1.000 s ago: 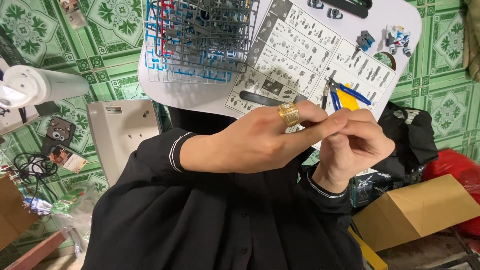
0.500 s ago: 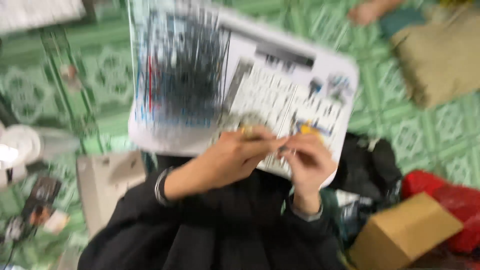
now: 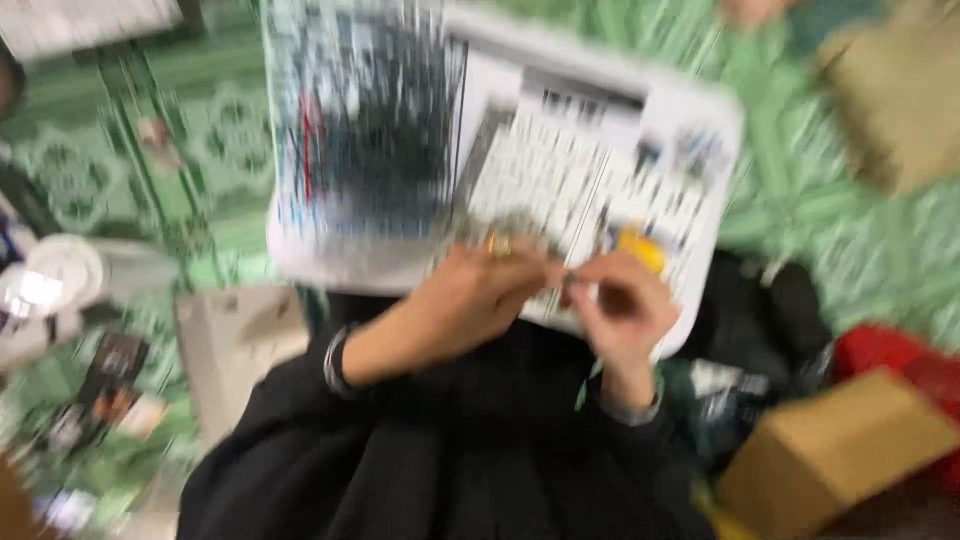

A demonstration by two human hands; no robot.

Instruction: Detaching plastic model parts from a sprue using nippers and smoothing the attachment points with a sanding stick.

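Frame blurred. Left hand (image 3: 480,300) and right hand (image 3: 620,310) meet fingertip to fingertip; grip state cannot be told. White tray (image 3: 700,130) just beyond.

Left hand (image 3: 480,300): raised before the chest, fingers curled, fingertips pinched toward the right hand; gold ring on one finger.
Right hand (image 3: 625,310): opposite, fingers bent inward, tips meeting the left's.
Forearms: both angled up and inward, in dark sleeves.
Grip detail: blurred, cannot tell.
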